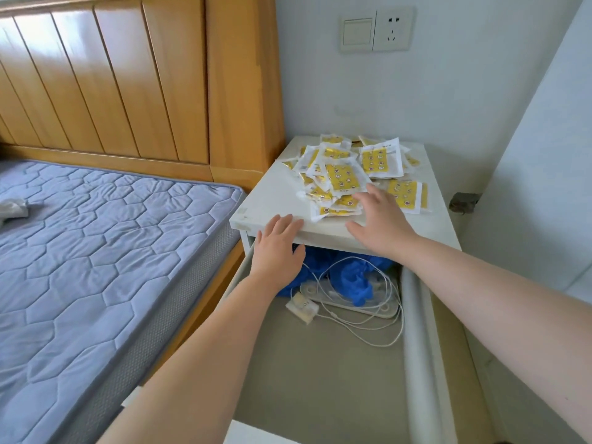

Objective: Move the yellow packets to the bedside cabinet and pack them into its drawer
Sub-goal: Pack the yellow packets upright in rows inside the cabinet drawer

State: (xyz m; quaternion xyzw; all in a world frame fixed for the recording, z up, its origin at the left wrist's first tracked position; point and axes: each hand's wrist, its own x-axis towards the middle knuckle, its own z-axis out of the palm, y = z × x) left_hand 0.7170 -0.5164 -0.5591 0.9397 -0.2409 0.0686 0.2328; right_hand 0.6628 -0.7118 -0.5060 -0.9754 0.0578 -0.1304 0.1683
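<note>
Several yellow packets [344, 174] with white edges lie in a loose heap on top of the white bedside cabinet [266, 200]. Its drawer [336, 363] stands pulled out below, with a grey floor. My right hand [379, 221] lies flat on the cabinet top, fingers straight and touching the near edge of the heap. My left hand [278, 245] hovers open at the cabinet's front edge, over the drawer's left side. Neither hand holds a packet.
Inside the drawer lie crumpled blue plastic [349, 277], a white power strip [368, 302] with tangled white cables, and a small white plug [302, 309]. A bed with a grey-blue mattress [96, 251] and wooden headboard [128, 75] stands left. Wall socket [392, 28] above.
</note>
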